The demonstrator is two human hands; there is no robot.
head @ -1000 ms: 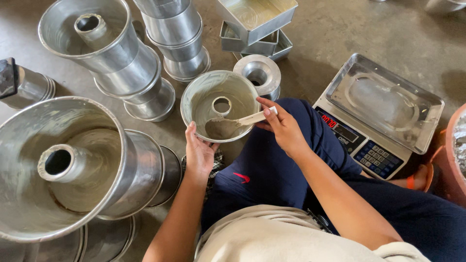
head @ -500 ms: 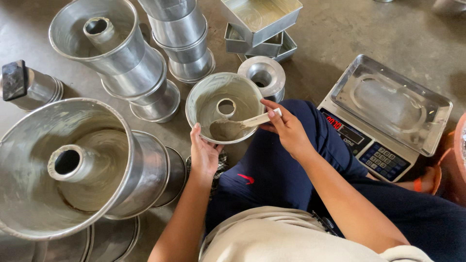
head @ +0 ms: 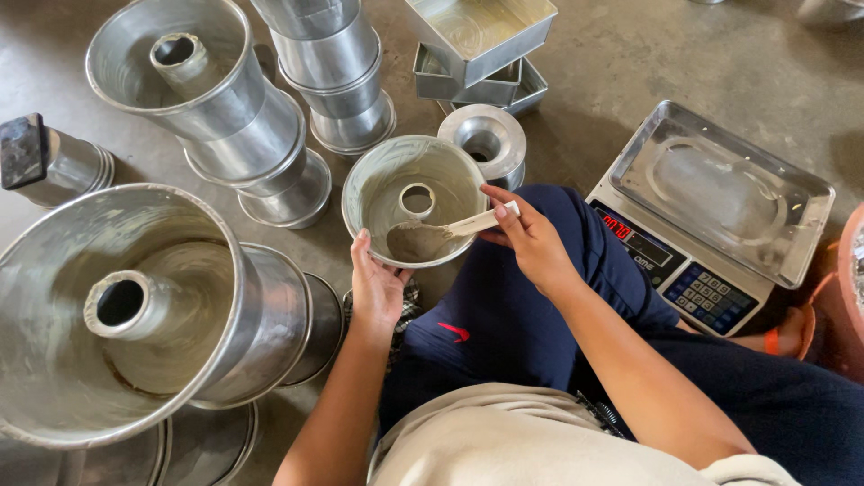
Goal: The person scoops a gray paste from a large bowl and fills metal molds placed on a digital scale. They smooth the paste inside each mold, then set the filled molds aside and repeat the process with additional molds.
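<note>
My left hand (head: pixel 376 288) cups the small tube pan (head: pixel 414 200) from its near-left rim; my right hand (head: pixel 531 241) pinches the brush (head: pixel 441 236), bristles inside the pan.

I count one small ring pan (head: pixel 396 184) and one brush (head: pixel 441 236) in my two hands. On the floor I see one weighing scale (head: pixel 711 216) and three rectangular tins (head: pixel 477 40) in a pile. One loose small ring pan (head: pixel 481 139) sits upside down beside them. The stacked tube pans nest too tightly for me to count each one.
</note>
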